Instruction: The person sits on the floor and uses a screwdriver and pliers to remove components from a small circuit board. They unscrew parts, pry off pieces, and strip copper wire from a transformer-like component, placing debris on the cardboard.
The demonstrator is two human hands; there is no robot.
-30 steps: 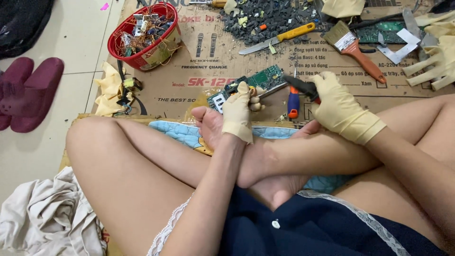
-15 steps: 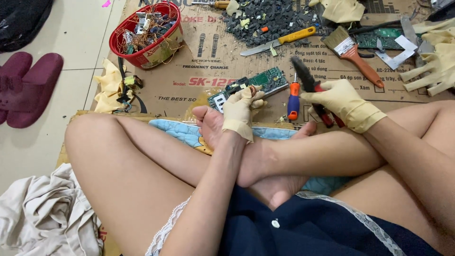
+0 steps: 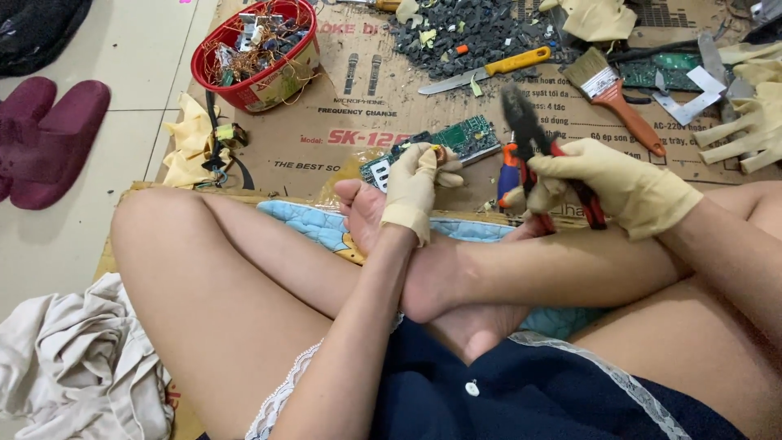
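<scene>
Where the tiled floor meets the flattened cardboard sheet [image 3: 326,138], a pair of dark red slippers [image 3: 49,138] is seen at the far left, with a crumpled pale cloth [image 3: 73,367] lower down. A red bowl [image 3: 257,53] filled with copper wire and small parts is placed on the cardboard's upper left. Towards the middle, a green circuit board [image 3: 460,138] is laid on the cardboard, and its near end is gripped by the gloved left hand [image 3: 411,187], the fingers closed around the board and a small coppery part. Above it, a heap of dark chips [image 3: 481,33] and a yellow-handled knife [image 3: 489,69] are spread out. Just right of the board, red-handled pliers [image 3: 542,155] are held upright by the gloved right hand [image 3: 619,187], the fingers wrapped tight around the handles, the dark tips raised clear of the board. A paintbrush [image 3: 611,94] is laid beyond, and spare pale gloves [image 3: 749,130] are left at the far right.
</scene>
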